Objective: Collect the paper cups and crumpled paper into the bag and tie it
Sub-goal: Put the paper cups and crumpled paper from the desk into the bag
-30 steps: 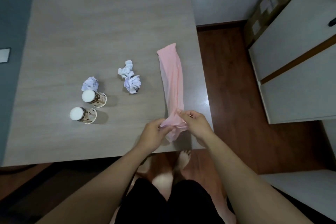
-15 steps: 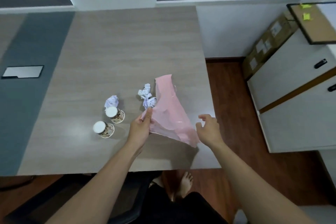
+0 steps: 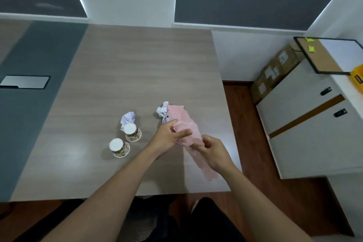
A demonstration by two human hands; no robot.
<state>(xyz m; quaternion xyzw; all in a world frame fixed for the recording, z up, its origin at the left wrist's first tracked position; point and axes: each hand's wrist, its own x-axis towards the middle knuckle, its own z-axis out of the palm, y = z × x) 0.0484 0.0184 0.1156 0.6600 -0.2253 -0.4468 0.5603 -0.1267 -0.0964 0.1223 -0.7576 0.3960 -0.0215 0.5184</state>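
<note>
A pink plastic bag (image 3: 185, 122) is lifted over the right part of the wooden table (image 3: 137, 68). My left hand (image 3: 169, 135) pinches its upper edge and my right hand (image 3: 212, 151) grips it lower down; its tail hangs toward the table's front edge. Two patterned paper cups stand upside down at the left: one (image 3: 132, 132) farther back, one (image 3: 118, 147) nearer. A crumpled paper ball (image 3: 128, 118) touches the rear cup. Another crumpled paper (image 3: 163, 110) lies partly hidden behind the bag.
A grey strip with a metal plate (image 3: 24, 82) runs along the table's left side. To the right are white cabinets (image 3: 306, 124), cardboard boxes (image 3: 275, 68) and a cork board (image 3: 322, 59). Wooden floor lies between table and cabinets.
The bag was lying flat on the table, then my left hand lifted it. My right hand, briefly off it, has now taken hold again. The view has tilted up.
</note>
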